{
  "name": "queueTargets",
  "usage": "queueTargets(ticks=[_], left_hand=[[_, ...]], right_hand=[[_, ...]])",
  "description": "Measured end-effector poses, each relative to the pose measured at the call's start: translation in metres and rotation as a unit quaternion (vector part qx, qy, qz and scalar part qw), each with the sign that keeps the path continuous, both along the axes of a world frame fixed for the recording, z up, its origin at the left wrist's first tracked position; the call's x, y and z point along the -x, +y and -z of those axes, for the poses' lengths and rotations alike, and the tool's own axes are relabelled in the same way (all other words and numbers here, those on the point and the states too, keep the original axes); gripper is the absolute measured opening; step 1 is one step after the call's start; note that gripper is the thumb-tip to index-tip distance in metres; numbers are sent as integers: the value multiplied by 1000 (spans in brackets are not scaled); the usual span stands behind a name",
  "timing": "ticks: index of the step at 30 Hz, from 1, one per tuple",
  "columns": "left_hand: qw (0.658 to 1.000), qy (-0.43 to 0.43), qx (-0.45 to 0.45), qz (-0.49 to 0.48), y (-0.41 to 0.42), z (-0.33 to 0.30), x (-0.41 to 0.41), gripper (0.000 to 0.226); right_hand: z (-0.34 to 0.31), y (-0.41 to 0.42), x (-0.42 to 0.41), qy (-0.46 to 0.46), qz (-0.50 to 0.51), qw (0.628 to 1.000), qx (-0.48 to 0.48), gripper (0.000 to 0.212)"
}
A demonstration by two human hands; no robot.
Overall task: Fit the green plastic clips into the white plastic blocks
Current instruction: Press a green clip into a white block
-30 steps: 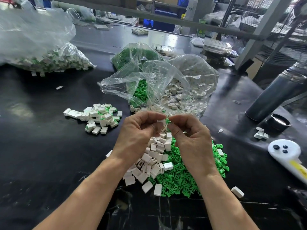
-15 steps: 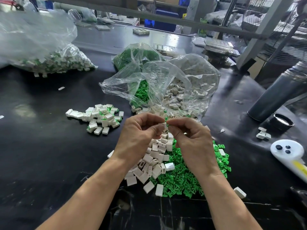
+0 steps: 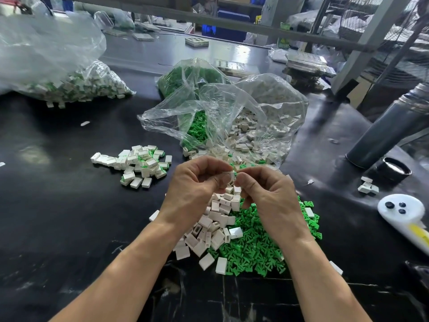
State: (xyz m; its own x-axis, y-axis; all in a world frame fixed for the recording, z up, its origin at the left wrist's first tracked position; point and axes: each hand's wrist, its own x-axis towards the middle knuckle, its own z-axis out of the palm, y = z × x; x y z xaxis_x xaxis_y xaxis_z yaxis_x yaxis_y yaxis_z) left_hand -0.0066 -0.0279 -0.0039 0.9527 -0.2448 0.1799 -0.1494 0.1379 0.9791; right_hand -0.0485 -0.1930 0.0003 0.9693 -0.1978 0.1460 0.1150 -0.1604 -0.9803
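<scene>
Left hand [image 3: 197,182] pinches a block [image 3: 231,176] while right hand [image 3: 267,194] pinches a clip [image 3: 235,174] at its opening, above the table [image 3: 69,228] middle; a small fitted pile [image 3: 141,163] lies left, big loose heaps remain

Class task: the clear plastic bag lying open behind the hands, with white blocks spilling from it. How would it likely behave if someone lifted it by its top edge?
The clear bag looks thin and crumpled, so it would probably flop rather than hold shape. Its mouth lies open with white blocks at the opening, so lifting it carelessly would likely spill more. The film itself seems light; the load inside gives most of the weight.
</scene>
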Motion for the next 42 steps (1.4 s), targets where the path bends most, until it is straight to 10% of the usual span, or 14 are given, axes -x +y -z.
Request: queueTargets(ticks=[29,42], left_hand=[[991,-59,-116,-24,13,-1,-1,27],[984,-82,-156,-7,18,-6,1,22]], right_hand=[[-7,16,9,-112,45,939,323,5],[-6,16,11,-97,40,944,314,5]])
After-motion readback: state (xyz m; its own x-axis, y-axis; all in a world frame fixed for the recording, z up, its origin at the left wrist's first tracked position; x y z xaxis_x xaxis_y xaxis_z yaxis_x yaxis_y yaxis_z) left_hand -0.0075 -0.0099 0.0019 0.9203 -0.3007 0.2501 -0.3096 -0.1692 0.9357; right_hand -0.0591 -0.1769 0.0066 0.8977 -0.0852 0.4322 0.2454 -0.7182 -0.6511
